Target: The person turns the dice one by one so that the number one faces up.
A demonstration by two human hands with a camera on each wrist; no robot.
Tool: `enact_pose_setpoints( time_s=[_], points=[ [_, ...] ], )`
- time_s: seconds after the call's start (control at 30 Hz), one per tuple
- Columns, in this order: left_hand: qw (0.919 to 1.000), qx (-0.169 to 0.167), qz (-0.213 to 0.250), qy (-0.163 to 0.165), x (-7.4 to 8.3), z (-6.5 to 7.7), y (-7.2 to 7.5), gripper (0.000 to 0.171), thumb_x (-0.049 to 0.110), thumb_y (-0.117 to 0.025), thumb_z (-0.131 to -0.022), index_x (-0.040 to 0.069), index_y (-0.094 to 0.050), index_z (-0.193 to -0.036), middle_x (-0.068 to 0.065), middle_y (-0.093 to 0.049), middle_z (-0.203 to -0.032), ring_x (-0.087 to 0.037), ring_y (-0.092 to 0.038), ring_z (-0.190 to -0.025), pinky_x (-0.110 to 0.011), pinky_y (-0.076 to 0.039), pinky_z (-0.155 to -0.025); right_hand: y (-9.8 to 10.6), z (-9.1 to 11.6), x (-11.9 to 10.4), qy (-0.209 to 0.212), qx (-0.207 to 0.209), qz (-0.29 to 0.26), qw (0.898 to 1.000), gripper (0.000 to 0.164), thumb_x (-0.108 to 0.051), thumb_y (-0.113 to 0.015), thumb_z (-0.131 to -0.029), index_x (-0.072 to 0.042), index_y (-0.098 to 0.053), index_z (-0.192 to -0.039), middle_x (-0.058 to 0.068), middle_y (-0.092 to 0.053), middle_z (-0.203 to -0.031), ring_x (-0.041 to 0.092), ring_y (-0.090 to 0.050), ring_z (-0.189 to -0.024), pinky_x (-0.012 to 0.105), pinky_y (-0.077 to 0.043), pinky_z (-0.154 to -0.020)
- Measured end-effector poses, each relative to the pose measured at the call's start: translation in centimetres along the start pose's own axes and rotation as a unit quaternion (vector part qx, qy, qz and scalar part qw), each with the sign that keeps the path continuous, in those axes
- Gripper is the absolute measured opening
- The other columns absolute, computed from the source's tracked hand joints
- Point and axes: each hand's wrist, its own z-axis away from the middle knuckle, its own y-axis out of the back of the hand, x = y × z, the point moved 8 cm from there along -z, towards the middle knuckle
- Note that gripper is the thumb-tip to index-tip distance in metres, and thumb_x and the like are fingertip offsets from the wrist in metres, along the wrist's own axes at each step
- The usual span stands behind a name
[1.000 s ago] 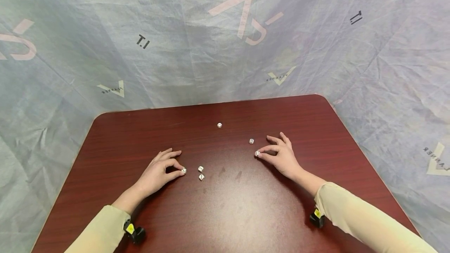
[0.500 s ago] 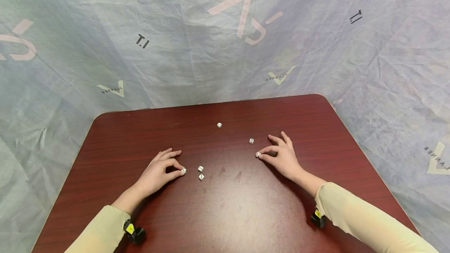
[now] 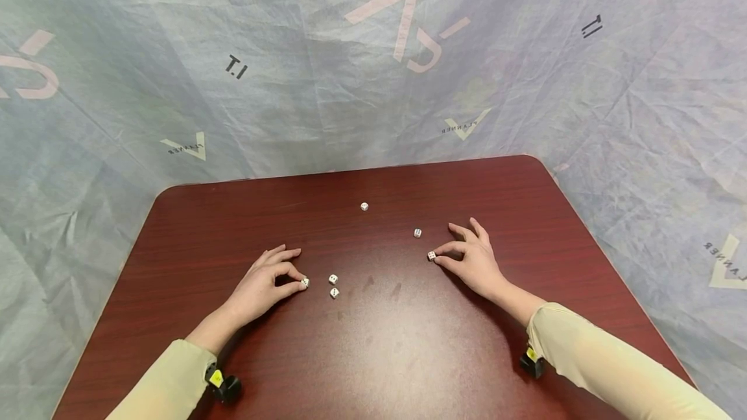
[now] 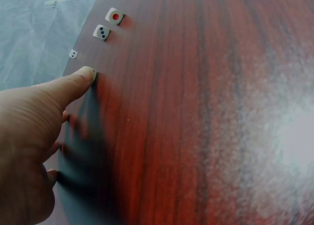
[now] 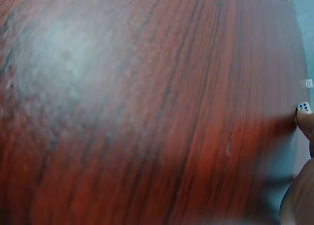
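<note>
At the left of the table, my left hand [image 3: 259, 287] pinches a white die [image 3: 305, 282] between thumb and index finger, its other fingers spread. Just right of it lie two more white dice, one die [image 3: 333, 279] behind the other die [image 3: 334, 293]. My right hand [image 3: 473, 263] holds a white die [image 3: 432, 256] at the tips of thumb and index finger, close to the tabletop. The left wrist view shows the left thumb [image 4: 73, 86] covering most of its die. In the right wrist view, dark pips show on the right hand's die [image 5: 304, 107].
Behind the right hand's die lies another white die [image 3: 417, 233]. Farther back, near the middle, sits one more die [image 3: 364, 207]. The reddish-brown table [image 3: 373, 355] has rounded far corners and meets a grey printed cloth [image 3: 327, 83] at the back and sides.
My right hand has shifted slightly to the right with its die, which now shows a different face toward the camera. The left hand and the other dice stay where they were.
</note>
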Motion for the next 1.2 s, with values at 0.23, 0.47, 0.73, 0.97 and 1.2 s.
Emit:
enact_pose_setpoints(
  time_s=[0.23, 0.47, 0.73, 0.97, 1.2],
  points=[
    [1.0, 0.002, 0.003, -0.002, 0.1, 0.0, 0.1, 0.011, 0.03, -0.083, -0.088, 0.036, -0.075, -0.092, -0.008, -0.054, -0.15, -0.039, -0.03, -0.149, -0.064, -0.015, -0.121, 0.2, 0.0, 0.1, 0.002, 0.002, 0.002, 1.0, 0.012, -0.025, -0.086, -0.085, -0.023, -0.083, -0.097, 0.02, -0.05, -0.15, 0.05, -0.011, -0.15, 0.07, -0.011, -0.117],
    [1.0, 0.0, 0.002, 0.0, 0.1, -0.1, 0.2, 0.01, 0.03, -0.083, -0.088, 0.035, -0.076, -0.093, -0.007, -0.053, -0.15, -0.039, -0.029, -0.149, -0.063, -0.014, -0.122, 0.4, 0.0, 0.0, 0.006, 0.015, 0.0, 1.0, 0.015, -0.026, -0.088, -0.084, -0.024, -0.083, -0.097, 0.019, -0.051, -0.15, 0.049, -0.011, -0.151, 0.069, -0.01, -0.118],
    [1.0, -0.003, 0.005, 0.007, 0.1, 0.0, 0.2, 0.01, 0.03, -0.083, -0.089, 0.035, -0.076, -0.093, -0.006, -0.053, -0.151, -0.038, -0.029, -0.15, -0.062, -0.014, -0.122, 0.5, 0.1, -0.4, 0.007, 0.037, 0.02, 0.999, 0.02, -0.033, -0.088, -0.082, -0.023, -0.08, -0.097, 0.016, -0.05, -0.151, 0.045, -0.013, -0.152, 0.07, -0.011, -0.117],
    [1.0, -0.003, 0.002, 0.006, 0.1, 0.0, 0.1, 0.009, 0.031, -0.083, -0.089, 0.035, -0.076, -0.093, -0.007, -0.053, -0.151, -0.039, -0.029, -0.149, -0.063, -0.015, -0.122, 0.2, 0.0, -0.9, 0.008, 0.045, 0.036, 0.998, 0.023, -0.034, -0.09, -0.079, -0.02, -0.076, -0.092, 0.019, -0.053, -0.148, 0.046, -0.016, -0.151, 0.07, -0.013, -0.117],
    [0.9999, -0.01, 0.0, 0.011, 0.3, 0.0, 0.2, 0.01, 0.031, -0.083, -0.088, 0.036, -0.076, -0.093, -0.006, -0.052, -0.152, -0.038, -0.028, -0.15, -0.061, -0.013, -0.123, 0.1, -0.1, -1.1, 0.017, 0.048, 0.043, 0.998, 0.022, -0.035, -0.09, -0.079, -0.021, -0.074, -0.088, 0.019, -0.053, -0.148, 0.047, -0.017, -0.15, 0.071, -0.014, -0.117]
  ],
)
